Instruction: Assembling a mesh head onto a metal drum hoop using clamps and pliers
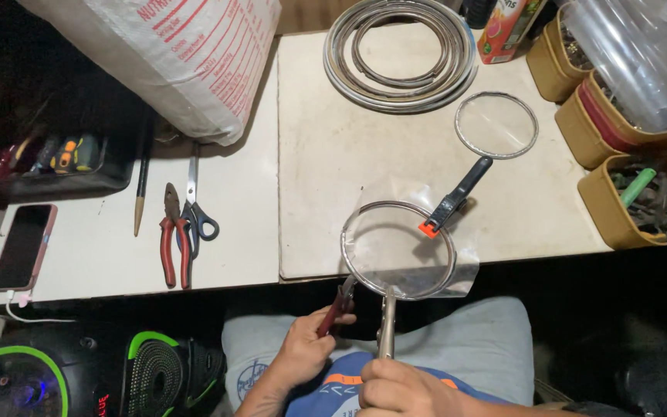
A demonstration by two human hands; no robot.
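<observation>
From the head camera, the left hand (pixel 305 349) was wrapped around the red handles of a small pair of pliers (pixel 338 305), whose nose met the near-left edge of a metal ring (pixel 354 218). The right hand (pixel 401 386) was closed around the shaft of a silver locking tool (pixel 387 320), its tip touching the ring's near edge just beside the pliers. The ring lay at the front edge of the white table (pixel 333 147), partly overhanging it, with a clear plastic sheet (pixel 466 266) stretched across it and spilling past its rim. A black spring clamp (pixel 455 200) with an orange tip pinched the ring's far-right edge and pointed away up the table.

Beyond the clamp lay a finished ring with clear film (pixel 496 124), apart from the worked one, and farther back a coil of metal strip (pixel 401 52). Tan bins of tools (pixel 642 205) lined the right side, the nearest holding assorted hand tools. To the left, on a second white board (pixel 110 239), lay red-handled pliers (pixel 171 239) touching a pair of scissors (pixel 197 207), a pencil-like stick (pixel 141 185) beside them, and a phone (pixel 23 245) near the left edge with a cable plugged in. A white woven sack (pixel 171 54) leaned over the back of that board. Nothing stood between the hands and the ring.
</observation>
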